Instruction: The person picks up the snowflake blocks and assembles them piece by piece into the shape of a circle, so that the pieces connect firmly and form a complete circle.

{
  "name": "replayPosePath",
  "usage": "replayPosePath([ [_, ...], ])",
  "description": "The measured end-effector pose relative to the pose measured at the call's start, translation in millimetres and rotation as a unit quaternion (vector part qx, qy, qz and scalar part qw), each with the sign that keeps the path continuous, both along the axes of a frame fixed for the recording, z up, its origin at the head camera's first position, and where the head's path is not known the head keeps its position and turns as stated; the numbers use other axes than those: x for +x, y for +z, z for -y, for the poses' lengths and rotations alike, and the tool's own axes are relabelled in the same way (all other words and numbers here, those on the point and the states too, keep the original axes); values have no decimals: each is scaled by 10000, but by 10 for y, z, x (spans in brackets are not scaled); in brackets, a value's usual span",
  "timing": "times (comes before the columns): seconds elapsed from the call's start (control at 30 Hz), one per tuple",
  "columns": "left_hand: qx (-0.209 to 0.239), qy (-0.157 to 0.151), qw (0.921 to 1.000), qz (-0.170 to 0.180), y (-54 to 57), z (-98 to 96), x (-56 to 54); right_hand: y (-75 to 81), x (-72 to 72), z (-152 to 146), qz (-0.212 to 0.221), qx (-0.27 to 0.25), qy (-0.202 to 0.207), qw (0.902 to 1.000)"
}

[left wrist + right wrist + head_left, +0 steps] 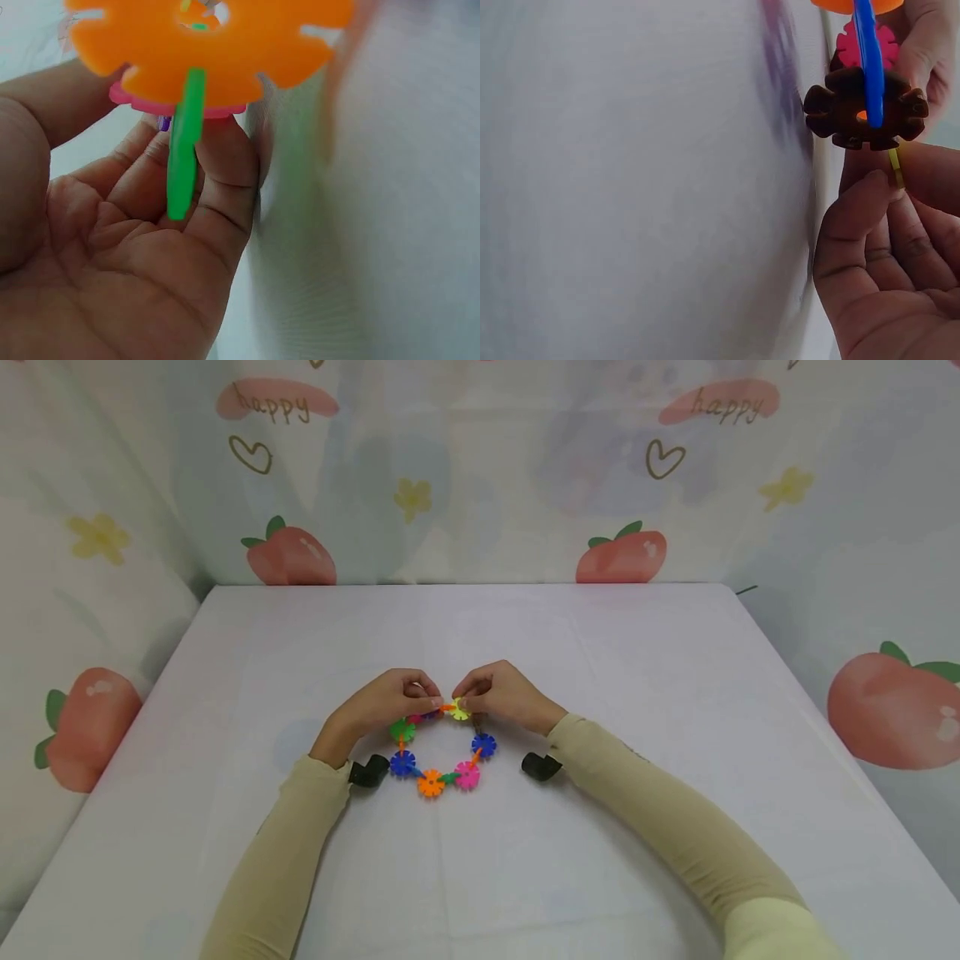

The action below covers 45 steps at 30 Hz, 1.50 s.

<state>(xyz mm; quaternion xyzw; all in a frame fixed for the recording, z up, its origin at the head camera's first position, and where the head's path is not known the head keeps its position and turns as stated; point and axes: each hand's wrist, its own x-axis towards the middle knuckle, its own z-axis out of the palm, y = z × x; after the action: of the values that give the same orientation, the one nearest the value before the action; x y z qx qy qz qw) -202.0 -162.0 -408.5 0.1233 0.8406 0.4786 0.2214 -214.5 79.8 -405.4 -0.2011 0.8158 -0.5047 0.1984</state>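
Observation:
A ring of notched plastic snowflake discs in several colours lies on the white table, with an orange disc (431, 783) and a pink disc (467, 775) on its near side. At the far side my left hand (393, 700) pinches the ring by the purple disc (429, 714), partly hidden by the fingers. My right hand (513, 695) pinches a yellow disc (460, 709) between thumb and fingertip, close beside the left fingertips. A small orange disc (447, 707) shows between the hands. In the right wrist view, a brown disc (832, 105) and a blue disc (870, 60) stand before the fingers.
Black wrist straps (369, 772) stick out beside both sleeves, near the ring. The white-covered table (480, 877) runs back to a printed cloth backdrop (487, 468), and similar cloth hangs on both sides.

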Motion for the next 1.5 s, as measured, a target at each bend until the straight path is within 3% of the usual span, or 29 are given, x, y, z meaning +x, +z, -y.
replayPosePath([
  [0.27, 19, -479, 9988, -112, 21, -38, -3, -14, 2, -138, -74, 144, 268, 9995],
  [0.6, -317, -514, 9980, -176, 64, -23, -3, 48, 110, -399, 106, 247, -27, 9996],
  [0.97, -347, -422, 9984, -120, 102, 39, 25, 55, 368, -442, 686, 217, 220, 9972],
  [1.23, -520, -386, 9977, -186, 112, 40, 42, 42, 442, -328, 155, 501, 300, 9982],
  [1.5, -453, -439, 9980, -68, 108, 101, 95, 45, 375, -282, -479, 690, 486, 9953],
])
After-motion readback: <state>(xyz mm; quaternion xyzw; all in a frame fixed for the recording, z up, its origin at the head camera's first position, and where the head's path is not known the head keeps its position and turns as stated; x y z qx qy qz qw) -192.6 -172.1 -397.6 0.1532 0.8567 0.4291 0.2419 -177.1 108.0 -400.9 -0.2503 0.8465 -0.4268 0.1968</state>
